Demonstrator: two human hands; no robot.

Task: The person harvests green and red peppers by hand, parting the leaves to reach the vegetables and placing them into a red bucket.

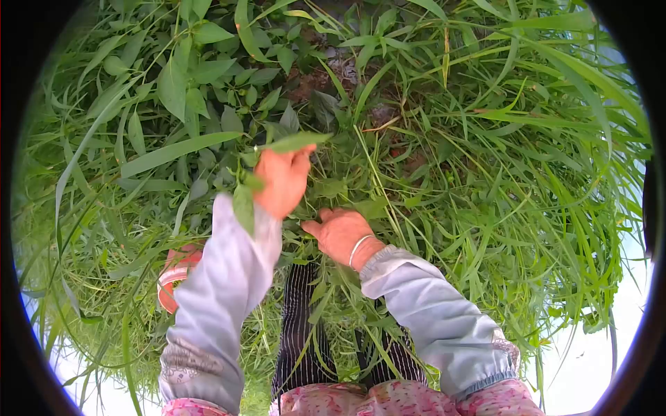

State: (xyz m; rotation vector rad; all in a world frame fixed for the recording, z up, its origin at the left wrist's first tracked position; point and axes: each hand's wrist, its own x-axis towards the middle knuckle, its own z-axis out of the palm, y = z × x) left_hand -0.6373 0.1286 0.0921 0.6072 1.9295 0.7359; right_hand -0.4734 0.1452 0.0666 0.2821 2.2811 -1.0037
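My left hand (283, 182) reaches into the leafy plants (229, 76), slightly blurred, its fingers curled in. A broad green leaf (295, 142) crosses over its fingertips, and another leaf (243, 206) hangs against the wrist. What those fingers grip is hidden. Lower and to the right, my right hand (343, 234), with a white bracelet (359, 248) at the wrist, is closed among the green stems and leaves. Its thumb points left, and foliage partly covers the fingertips. Both forearms wear pale sleeves.
An orange-red container (170, 288) lies in the grass left of my left forearm. Long grass blades (555, 152) fill the right side. Between the plants, bare soil (312, 83) shows at the top. My legs in dark striped trousers (300, 333) stand among the stems.
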